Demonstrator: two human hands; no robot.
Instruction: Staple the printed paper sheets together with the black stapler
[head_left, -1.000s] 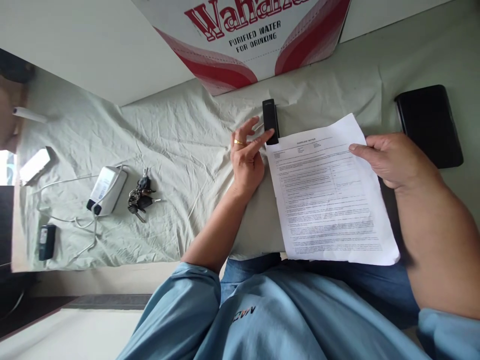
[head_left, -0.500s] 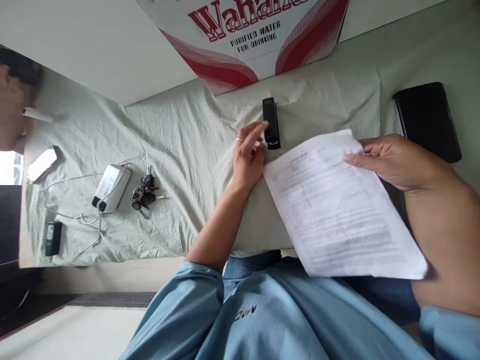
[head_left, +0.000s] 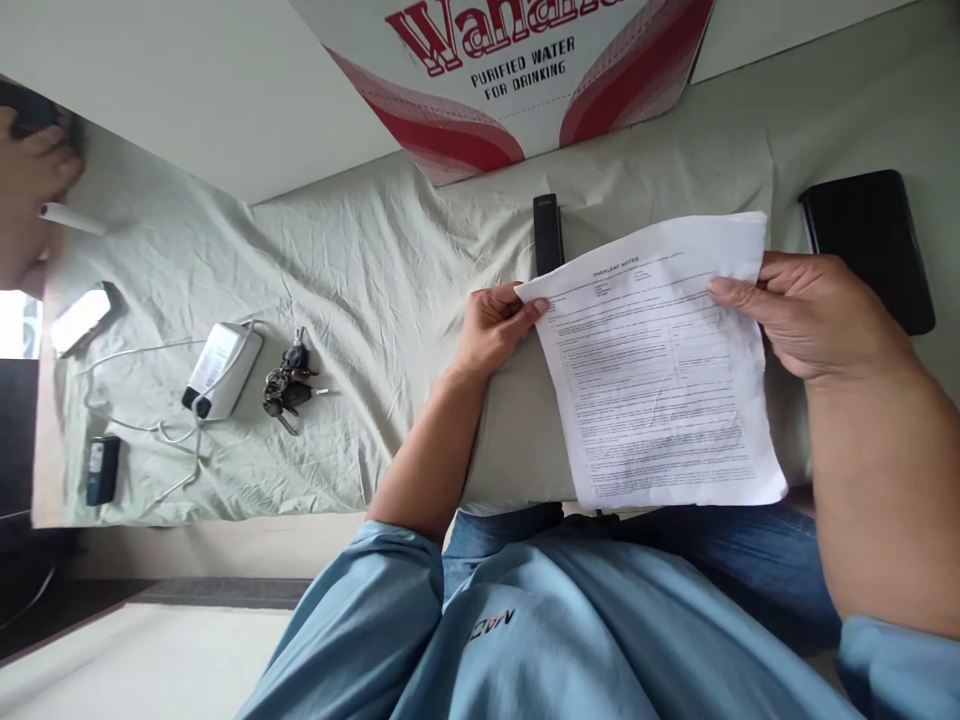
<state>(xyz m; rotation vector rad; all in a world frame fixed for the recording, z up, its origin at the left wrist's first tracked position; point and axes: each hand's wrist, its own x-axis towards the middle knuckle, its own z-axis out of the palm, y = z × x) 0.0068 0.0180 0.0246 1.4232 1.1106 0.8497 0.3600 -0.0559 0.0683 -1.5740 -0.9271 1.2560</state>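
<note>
A white sheaf of printed paper, headed "OVERLEAF NOTES", hangs tilted between my two hands above the table's front edge. My left hand pinches its upper left corner, thumb on top. At the upper right edge, my right hand grips it with the thumb in front and the fingers behind. Just beyond the paper's top edge lies a black stapler, its near end hidden by the sheet.
A "Wahana" water carton stands at the back. On the right lies a black case. Keys, a white cabled device and a small black device lie left. Another person's hand shows at far left.
My left hand has left the stapler, moved nearer to me and taken the paper's left corner. The paper has turned straighter and been raised, now covering the stapler's near end.
</note>
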